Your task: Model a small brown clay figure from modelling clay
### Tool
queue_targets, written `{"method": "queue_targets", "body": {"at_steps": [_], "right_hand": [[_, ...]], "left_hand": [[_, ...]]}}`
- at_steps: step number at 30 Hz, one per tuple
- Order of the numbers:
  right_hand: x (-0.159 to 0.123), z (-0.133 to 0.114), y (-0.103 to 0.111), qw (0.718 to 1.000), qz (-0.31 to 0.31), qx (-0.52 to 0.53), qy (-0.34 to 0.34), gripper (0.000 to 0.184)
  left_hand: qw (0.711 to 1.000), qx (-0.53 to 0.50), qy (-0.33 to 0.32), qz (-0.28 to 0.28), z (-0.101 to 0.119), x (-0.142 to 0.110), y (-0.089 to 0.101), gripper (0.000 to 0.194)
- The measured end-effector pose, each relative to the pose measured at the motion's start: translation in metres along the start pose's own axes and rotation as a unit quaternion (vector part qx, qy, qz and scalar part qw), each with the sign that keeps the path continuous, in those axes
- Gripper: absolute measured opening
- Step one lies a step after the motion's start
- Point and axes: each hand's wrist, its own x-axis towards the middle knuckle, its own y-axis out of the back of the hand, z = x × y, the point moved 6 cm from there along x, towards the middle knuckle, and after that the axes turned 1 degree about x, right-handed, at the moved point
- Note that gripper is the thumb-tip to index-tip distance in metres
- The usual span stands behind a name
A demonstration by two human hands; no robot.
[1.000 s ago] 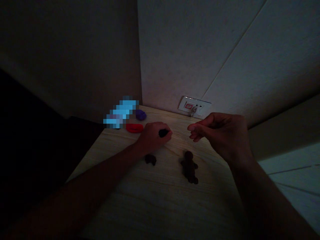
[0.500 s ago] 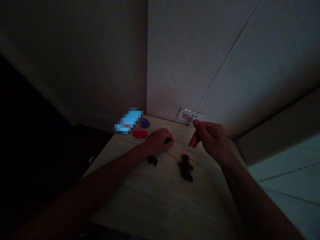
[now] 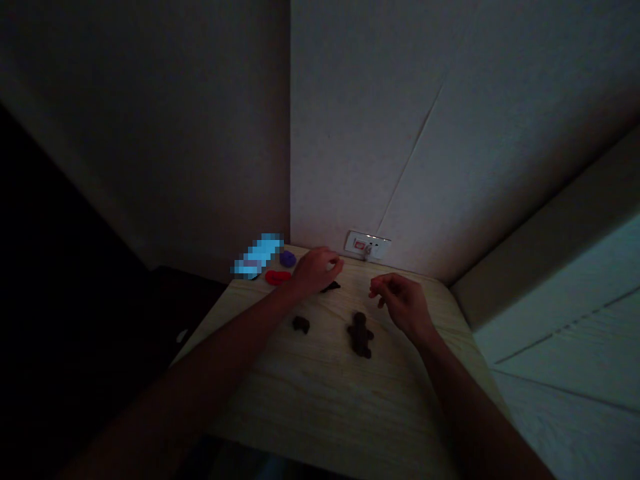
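Note:
My left hand point(image 3: 318, 270) is over the far middle of the table, its fingers curled with a gap between thumb and forefinger. Just below it lies a dark, thin piece point(image 3: 331, 287), partly covered by the hand. My right hand point(image 3: 400, 300) pinches a small red bit that looks like modelling clay point(image 3: 373, 287), held above the wood. Below and left of that hand, a brown clay figure point(image 3: 360, 335) with a round head, arms and legs lies flat. A smaller brown lump point(image 3: 301, 325) sits to the figure's left.
Red clay point(image 3: 278, 277) and purple clay point(image 3: 287, 259) lie at the back left, beside a lit, blurred-out phone-like screen point(image 3: 257, 256). A wall socket point(image 3: 369, 245) with something plugged in is behind the wooden table point(image 3: 320, 393). Walls close off the back.
My left hand has let go of the dark piece, which now lies on the table. The right hand's fingers have come together, with red showing at their tips. The view has shifted.

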Motion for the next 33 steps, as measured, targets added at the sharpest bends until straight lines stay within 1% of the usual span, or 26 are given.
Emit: {"method": "queue_targets", "body": {"at_steps": [2, 5, 7, 9, 11, 13, 16, 19, 22, 26, 30, 33], "right_hand": [[0.001, 0.007, -0.001, 1.0, 0.004, 0.012, -0.006, 0.042], [0.003, 0.013, -0.004, 1.0, 0.008, 0.026, -0.009, 0.051], [0.005, 0.015, -0.003, 0.999, 0.012, 0.034, -0.007, 0.055], [0.006, 0.017, -0.001, 0.999, 0.018, 0.041, -0.005, 0.054], [0.005, 0.019, 0.003, 0.998, 0.025, 0.05, -0.008, 0.048], [0.003, 0.023, 0.007, 0.997, 0.033, 0.061, -0.016, 0.042], [0.0, 0.03, 0.011, 0.995, 0.041, 0.08, -0.031, 0.035], [-0.002, 0.039, 0.01, 0.993, 0.045, 0.095, -0.049, 0.033], [-0.004, 0.044, 0.007, 0.992, 0.038, 0.102, -0.064, 0.037], [-0.008, 0.039, 0.002, 0.992, 0.016, 0.105, -0.07, 0.041], [-0.011, 0.031, 0.0, 0.992, 0.004, 0.101, -0.074, 0.034], [-0.014, 0.03, 0.001, 0.991, 0.006, 0.103, -0.079, 0.032]], "left_hand": [[0.998, -0.022, 0.026, 0.059, 0.001, 0.021, 0.009, 0.028], [0.986, -0.063, 0.06, 0.139, 0.008, 0.055, 0.022, 0.037], [0.98, -0.09, 0.063, 0.166, 0.017, 0.069, 0.028, 0.039], [0.979, -0.114, 0.048, 0.163, 0.027, 0.07, 0.031, 0.036], [0.982, -0.132, 0.024, 0.135, 0.034, 0.057, 0.031, 0.032], [0.985, -0.141, 0.005, 0.099, 0.036, 0.032, 0.03, 0.028], [0.987, -0.149, -0.004, 0.057, 0.031, -0.009, 0.026, 0.027], [0.986, -0.162, -0.002, 0.048, 0.022, -0.037, 0.023, 0.029], [0.984, -0.169, -0.002, 0.063, 0.017, -0.049, 0.02, 0.028], [0.983, -0.17, -0.019, 0.07, 0.018, -0.056, 0.019, 0.026], [0.983, -0.171, -0.043, 0.057, 0.022, -0.062, 0.02, 0.023], [0.983, -0.161, -0.059, 0.06, 0.023, -0.064, 0.024, 0.025]]}}
